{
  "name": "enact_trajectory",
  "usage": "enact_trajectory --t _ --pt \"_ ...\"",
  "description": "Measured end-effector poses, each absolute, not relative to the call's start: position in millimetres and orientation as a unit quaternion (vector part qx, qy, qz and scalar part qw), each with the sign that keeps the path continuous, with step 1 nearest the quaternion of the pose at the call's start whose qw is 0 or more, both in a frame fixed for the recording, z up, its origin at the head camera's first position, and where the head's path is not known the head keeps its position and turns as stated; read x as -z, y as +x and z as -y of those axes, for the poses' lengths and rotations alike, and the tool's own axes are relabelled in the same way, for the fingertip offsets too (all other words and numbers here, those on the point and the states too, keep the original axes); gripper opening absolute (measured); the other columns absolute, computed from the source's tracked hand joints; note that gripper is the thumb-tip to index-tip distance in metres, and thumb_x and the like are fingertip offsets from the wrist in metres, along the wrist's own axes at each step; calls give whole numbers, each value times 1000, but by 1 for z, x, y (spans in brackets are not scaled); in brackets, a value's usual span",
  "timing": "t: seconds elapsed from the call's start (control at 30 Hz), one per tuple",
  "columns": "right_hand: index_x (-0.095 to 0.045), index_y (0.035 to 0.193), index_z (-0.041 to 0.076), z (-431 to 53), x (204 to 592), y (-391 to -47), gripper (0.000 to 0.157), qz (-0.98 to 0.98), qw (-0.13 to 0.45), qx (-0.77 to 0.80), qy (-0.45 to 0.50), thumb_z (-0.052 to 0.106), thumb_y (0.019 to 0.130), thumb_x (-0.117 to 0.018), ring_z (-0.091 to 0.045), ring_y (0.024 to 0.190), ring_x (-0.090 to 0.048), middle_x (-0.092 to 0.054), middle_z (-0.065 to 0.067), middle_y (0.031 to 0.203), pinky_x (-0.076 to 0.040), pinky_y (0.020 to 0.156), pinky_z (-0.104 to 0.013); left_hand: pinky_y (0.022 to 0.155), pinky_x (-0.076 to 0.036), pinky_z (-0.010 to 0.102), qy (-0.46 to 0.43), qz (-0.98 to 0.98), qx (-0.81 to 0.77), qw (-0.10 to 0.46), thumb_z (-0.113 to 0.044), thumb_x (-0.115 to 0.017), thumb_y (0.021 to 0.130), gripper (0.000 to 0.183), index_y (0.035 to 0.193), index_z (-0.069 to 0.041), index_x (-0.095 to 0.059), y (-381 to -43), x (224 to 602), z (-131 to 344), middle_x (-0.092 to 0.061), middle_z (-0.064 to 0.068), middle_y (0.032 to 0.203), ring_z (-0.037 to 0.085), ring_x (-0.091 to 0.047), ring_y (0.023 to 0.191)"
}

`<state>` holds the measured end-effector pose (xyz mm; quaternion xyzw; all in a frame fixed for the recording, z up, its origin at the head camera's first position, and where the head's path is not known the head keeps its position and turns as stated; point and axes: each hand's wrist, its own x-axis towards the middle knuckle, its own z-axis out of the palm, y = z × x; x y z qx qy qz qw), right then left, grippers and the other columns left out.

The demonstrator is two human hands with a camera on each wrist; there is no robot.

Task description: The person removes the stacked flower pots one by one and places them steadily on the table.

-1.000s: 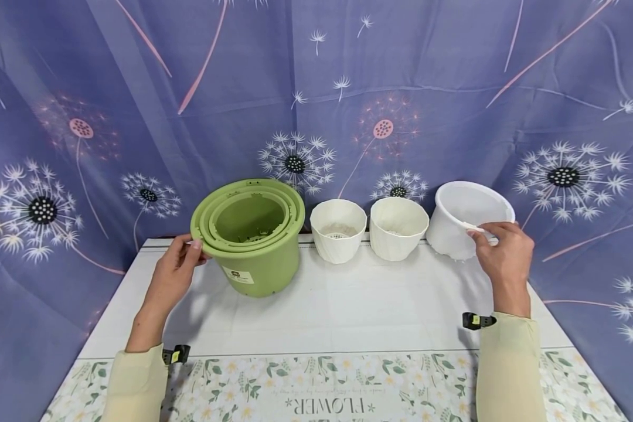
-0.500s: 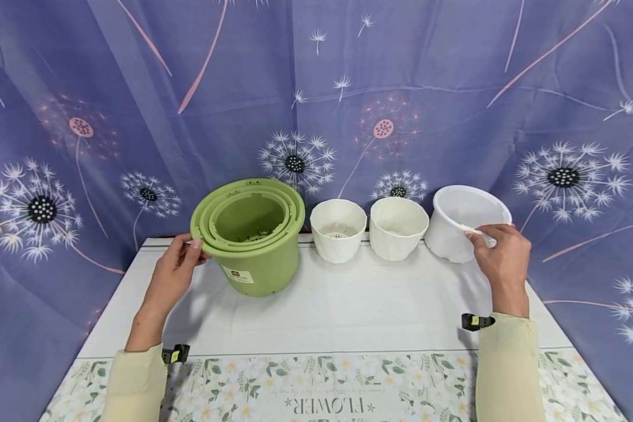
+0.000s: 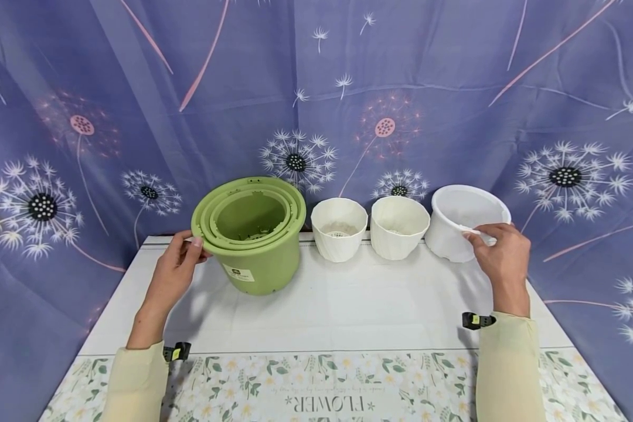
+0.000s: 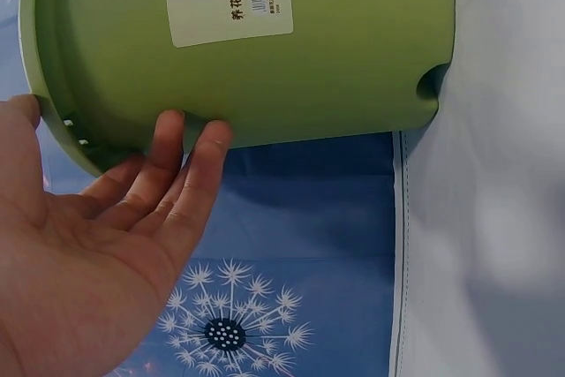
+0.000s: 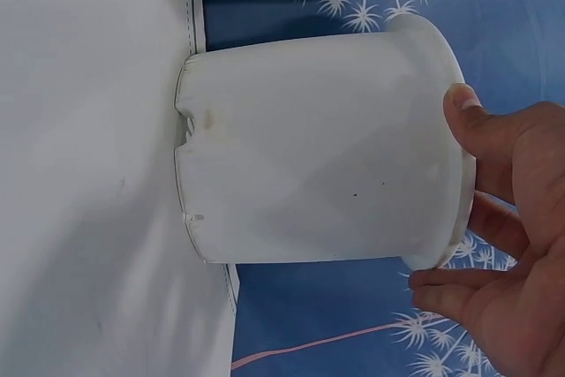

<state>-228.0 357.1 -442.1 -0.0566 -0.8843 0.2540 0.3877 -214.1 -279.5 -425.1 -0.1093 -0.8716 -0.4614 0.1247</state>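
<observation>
My left hand (image 3: 174,272) holds the near left rim of a large green flower pot (image 3: 266,266). The thumb lies on the rim, while the other fingers reach beneath it against the outer wall, as the left wrist view shows. Smaller green pots (image 3: 250,193) are nested inside. At the right, my right hand (image 3: 503,258) pinches the front rim of a white flower pot (image 5: 309,156), thumb on the rim and fingers behind. This pot stands upright at the table's back edge, with notches around its base.
Two cream flower pots, a left one (image 3: 337,246) and a right one (image 3: 395,243), stand between the green and white pots. A white cloth with a floral front strip (image 3: 232,381) covers the table. Behind hangs a blue dandelion curtain (image 3: 232,135).
The white pot in my right hand has come down slightly and shifted a little left, then stayed put. My left hand and the green pot have stayed in place.
</observation>
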Motion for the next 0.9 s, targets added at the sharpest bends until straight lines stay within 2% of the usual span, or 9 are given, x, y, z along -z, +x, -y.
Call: enact_trajectory --t 0.13,0.27,0.5,0.63,0.77,0.9 --pt "-82 96 -4 -357 442 -229 19 886 383 -253 -62 11 85 -86 -50 105 -69 -76 -26 100 -50 102 -63 87 -52 11 -110 872 461 126 -39 -41 117 50 155 -8 -46 -215 424 280 -70 21 114 -4 -64 98" --pt "-82 97 -4 -358 442 -230 20 887 383 -249 -60 12 85 -86 -50 104 -69 -76 -26 101 -51 95 -64 86 -52 11 -110 871 462 125 -39 -42 116 50 156 -9 -45 -215 424 279 -70 20 114 -3 -65 98" --pt "-82 99 -3 -358 441 -228 21 892 375 -246 -59 13 86 -85 -51 106 -68 -75 -28 105 -50 95 -64 86 -52 12 -109 870 465 124 -39 -42 116 49 156 -10 -45 -215 423 279 -70 20 115 6 -68 101" --pt "-81 100 -3 -358 440 -226 22 893 371 -248 -56 12 85 -85 -51 108 -67 -74 -28 107 -50 95 -64 86 -52 11 -108 870 465 123 -39 -42 116 49 156 -11 -45 -214 424 279 -70 20 115 5 -67 101" --pt "-80 101 -3 -358 440 -225 22 895 366 -249 -53 12 85 -86 -51 110 -67 -74 -28 109 -49 97 -64 86 -52 12 -107 870 465 122 -40 -42 116 50 156 -11 -46 -214 424 279 -70 19 115 9 -68 102" --pt "-80 100 -4 -358 438 -224 22 894 375 -243 -45 11 84 -87 -51 110 -66 -73 -29 108 -49 98 -64 86 -53 12 -108 870 465 122 -40 -42 116 49 156 -11 -46 -213 424 279 -71 18 115 4 -67 100"
